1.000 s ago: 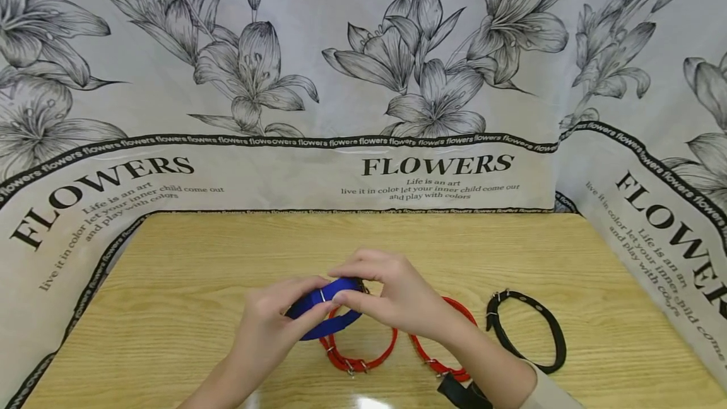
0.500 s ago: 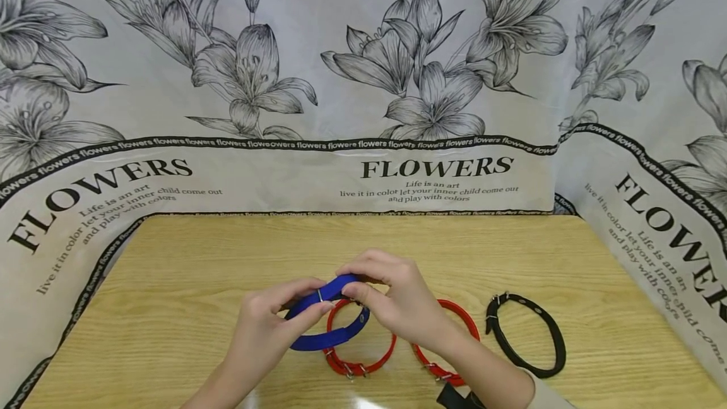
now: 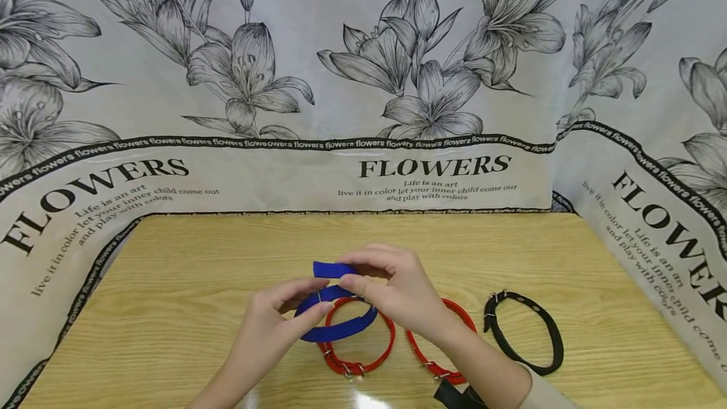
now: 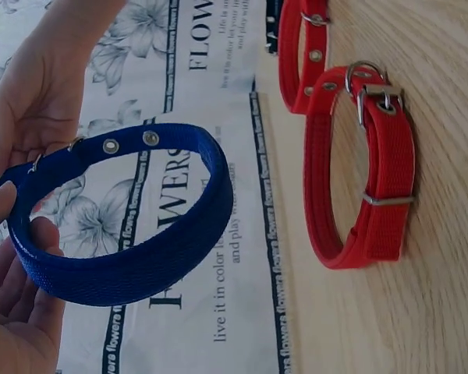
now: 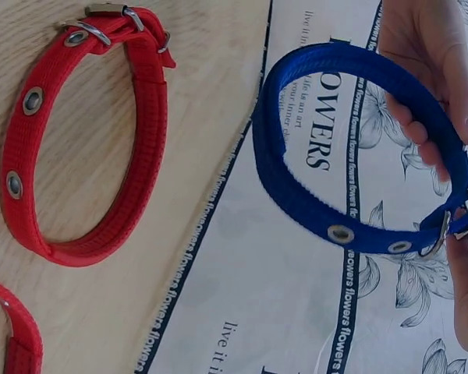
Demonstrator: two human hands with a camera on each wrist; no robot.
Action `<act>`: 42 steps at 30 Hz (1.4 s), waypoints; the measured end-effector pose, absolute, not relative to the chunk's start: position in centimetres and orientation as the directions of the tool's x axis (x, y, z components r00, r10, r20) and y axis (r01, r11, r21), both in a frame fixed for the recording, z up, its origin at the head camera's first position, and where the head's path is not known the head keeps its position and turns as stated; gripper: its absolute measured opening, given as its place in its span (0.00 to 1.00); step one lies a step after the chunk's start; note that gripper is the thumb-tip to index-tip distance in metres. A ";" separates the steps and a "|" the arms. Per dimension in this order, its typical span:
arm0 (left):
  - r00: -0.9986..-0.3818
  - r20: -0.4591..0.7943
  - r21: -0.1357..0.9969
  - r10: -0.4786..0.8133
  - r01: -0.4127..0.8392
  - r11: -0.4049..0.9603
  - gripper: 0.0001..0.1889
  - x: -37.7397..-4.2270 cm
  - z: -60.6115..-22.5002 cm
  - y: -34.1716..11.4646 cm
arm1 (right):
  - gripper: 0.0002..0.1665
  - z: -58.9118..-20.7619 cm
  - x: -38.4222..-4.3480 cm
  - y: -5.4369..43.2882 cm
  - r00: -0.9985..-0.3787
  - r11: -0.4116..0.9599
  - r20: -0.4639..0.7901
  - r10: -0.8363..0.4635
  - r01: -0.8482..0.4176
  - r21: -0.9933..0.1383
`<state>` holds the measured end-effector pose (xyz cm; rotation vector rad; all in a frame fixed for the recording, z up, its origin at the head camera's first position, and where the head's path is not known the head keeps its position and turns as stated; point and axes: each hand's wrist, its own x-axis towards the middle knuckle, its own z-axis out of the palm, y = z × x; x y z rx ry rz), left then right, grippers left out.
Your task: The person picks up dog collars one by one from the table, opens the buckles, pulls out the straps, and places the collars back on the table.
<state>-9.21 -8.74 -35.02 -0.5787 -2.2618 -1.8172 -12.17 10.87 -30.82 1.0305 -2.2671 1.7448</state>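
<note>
Holding a blue collar [image 3: 341, 331] above the table [image 3: 187, 257], overlapping the left red collar [image 3: 334, 360] in the head view. Pinching its loop near the metal keeper between thumb and fingers of the left hand [image 3: 275, 314]; likewise gripping its tongue [image 3: 332, 269] with the right hand [image 3: 392, 289]. Cannot make out the buckle [image 5: 466, 218] in the head view, behind the right fingers; can find it against the right edge of the right wrist view. Partly covered by the right forearm: the right red collar [image 3: 436, 369]. Cut off at the lower border and too little shown to identify: a black object [image 3: 451, 394]. Seen whole farther right: a black collar [image 3: 558, 339]. In the head view, pointing leftward with the tongue's flat tip, apart from the loop; running roughly left to right along the loop's long axis, slightly raised at the right.
</note>
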 end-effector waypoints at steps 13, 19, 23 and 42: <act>-0.951 0.109 0.982 0.290 0.057 -0.180 0.13 -9.4 -34.9 -9.8 | 0.24 -31.4 -12.5 13.0 -0.640 0.123 0.505 -0.579 -0.681 -0.722; -0.929 0.181 0.966 0.324 0.106 -0.236 0.13 -9.3 -34.8 -9.8 | 0.15 -31.8 -12.4 13.3 -0.670 0.056 0.483 -0.563 -0.614 -0.787; -0.958 0.122 0.977 0.259 0.070 -0.200 0.12 -9.2 -34.6 -9.5 | 0.12 -31.8 -12.3 13.0 -0.736 0.069 0.436 -0.518 -0.544 -0.836; -0.991 0.086 0.986 0.103 0.070 -0.149 0.11 -8.9 -34.5 -8.6 | 0.14 -33.0 -11.7 12.1 -0.841 -0.036 0.336 -0.424 -0.355 -0.934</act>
